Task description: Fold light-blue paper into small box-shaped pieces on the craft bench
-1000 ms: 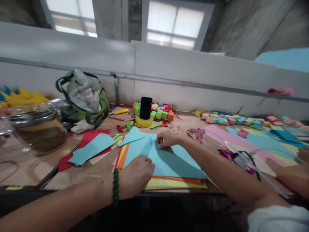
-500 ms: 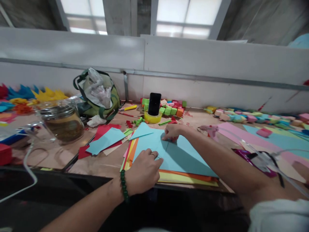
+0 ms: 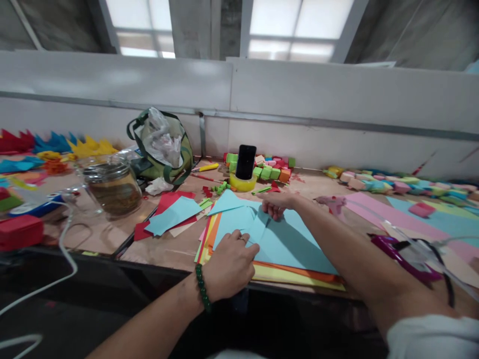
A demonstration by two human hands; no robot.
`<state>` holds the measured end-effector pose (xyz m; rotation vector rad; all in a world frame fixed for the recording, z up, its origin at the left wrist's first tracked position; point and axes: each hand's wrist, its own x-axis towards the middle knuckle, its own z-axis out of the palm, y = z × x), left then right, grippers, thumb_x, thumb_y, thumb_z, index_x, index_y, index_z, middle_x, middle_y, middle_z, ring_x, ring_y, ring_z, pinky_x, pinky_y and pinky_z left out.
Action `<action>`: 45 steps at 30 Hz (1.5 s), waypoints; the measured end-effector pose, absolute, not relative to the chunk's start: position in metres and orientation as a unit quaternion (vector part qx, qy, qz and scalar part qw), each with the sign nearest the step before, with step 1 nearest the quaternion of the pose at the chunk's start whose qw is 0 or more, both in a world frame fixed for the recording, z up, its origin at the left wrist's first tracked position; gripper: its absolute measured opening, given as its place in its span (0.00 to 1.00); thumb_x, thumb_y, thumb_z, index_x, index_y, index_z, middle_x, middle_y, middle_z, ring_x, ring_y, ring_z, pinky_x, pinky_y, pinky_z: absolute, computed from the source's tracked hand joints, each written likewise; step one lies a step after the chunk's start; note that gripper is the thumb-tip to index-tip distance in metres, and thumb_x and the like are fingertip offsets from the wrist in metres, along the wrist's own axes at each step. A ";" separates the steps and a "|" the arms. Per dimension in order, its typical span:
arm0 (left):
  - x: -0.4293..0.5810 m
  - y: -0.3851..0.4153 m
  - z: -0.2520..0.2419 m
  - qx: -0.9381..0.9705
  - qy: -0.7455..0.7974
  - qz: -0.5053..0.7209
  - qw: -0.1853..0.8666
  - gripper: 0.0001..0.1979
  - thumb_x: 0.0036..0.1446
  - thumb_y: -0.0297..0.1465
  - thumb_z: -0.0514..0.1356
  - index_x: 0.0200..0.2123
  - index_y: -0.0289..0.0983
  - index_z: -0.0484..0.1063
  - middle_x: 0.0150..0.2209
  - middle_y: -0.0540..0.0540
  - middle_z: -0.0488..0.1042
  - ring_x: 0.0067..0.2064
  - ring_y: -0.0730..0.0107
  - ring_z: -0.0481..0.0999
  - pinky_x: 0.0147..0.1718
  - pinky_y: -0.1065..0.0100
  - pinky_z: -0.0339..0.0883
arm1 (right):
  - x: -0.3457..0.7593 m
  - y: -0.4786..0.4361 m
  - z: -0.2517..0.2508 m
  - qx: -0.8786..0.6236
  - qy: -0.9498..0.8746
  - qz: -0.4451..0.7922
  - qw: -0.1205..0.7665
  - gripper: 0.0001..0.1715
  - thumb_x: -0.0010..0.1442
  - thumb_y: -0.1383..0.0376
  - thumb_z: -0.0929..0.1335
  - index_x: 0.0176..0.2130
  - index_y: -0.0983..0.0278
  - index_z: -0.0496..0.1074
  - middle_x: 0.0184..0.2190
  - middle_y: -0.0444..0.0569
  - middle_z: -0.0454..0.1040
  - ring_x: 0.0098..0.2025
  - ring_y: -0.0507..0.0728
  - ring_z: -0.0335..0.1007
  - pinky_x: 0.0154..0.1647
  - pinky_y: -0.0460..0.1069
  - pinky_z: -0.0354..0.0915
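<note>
A light-blue sheet of paper (image 3: 295, 242) lies on a stack of coloured sheets at the table's front edge. Part of the blue paper rises in a folded flap between my hands. My right hand (image 3: 279, 203), fingers curled, pinches the flap at its far end. At the near end my left hand (image 3: 232, 264), with a ring and a green bead bracelet, has its thumb and fingers closed on the blue paper; its fingertips are partly hidden. A folded blue triangle (image 3: 226, 202) rests at the stack's far left corner.
Blue and red paper offcuts (image 3: 174, 214) lie left of the stack. Behind stand a phone (image 3: 246, 162) in a yellow tape roll (image 3: 243, 183) and several paper cubes (image 3: 271, 173). A glass jar (image 3: 114, 192) and a bag (image 3: 164, 144) are left; a glue gun (image 3: 333, 203) is right.
A flap of the blue paper now stands up between my hands, where the sheet looked flatter before. Both hands stay close to their places; the view has shifted slightly left.
</note>
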<state>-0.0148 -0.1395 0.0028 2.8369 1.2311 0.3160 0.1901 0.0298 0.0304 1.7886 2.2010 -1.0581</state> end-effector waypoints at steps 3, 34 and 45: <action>-0.017 -0.140 0.001 0.909 0.401 0.110 0.026 0.12 0.57 0.27 0.52 0.44 0.40 0.69 0.47 0.41 0.70 0.46 0.55 0.66 0.45 0.55 0.63 | 0.183 0.025 0.025 0.564 0.769 -0.301 0.010 0.37 0.41 0.35 0.69 0.30 0.66 0.71 0.24 0.50 0.72 0.27 0.57 0.71 0.28 0.49 0.65; -0.006 -0.131 0.018 0.863 0.462 0.204 0.022 0.17 0.59 0.39 0.58 0.49 0.37 0.66 0.42 0.42 0.68 0.46 0.56 0.69 0.46 0.58 0.66 | 0.200 -0.063 0.022 0.495 0.801 -0.250 -0.224 0.22 0.50 0.67 0.64 0.46 0.64 0.66 0.21 0.39 0.66 0.23 0.51 0.63 0.26 0.46 0.62; 0.000 -0.129 0.019 0.763 0.410 0.381 0.323 0.47 0.51 0.33 0.60 0.68 0.34 0.36 0.64 0.33 0.53 0.55 0.54 0.67 0.53 0.56 0.64 | 0.179 -0.141 0.037 0.396 0.866 0.007 -0.306 0.19 0.65 0.68 0.58 0.55 0.63 0.61 0.32 0.48 0.76 0.27 0.53 0.72 0.33 0.47 0.65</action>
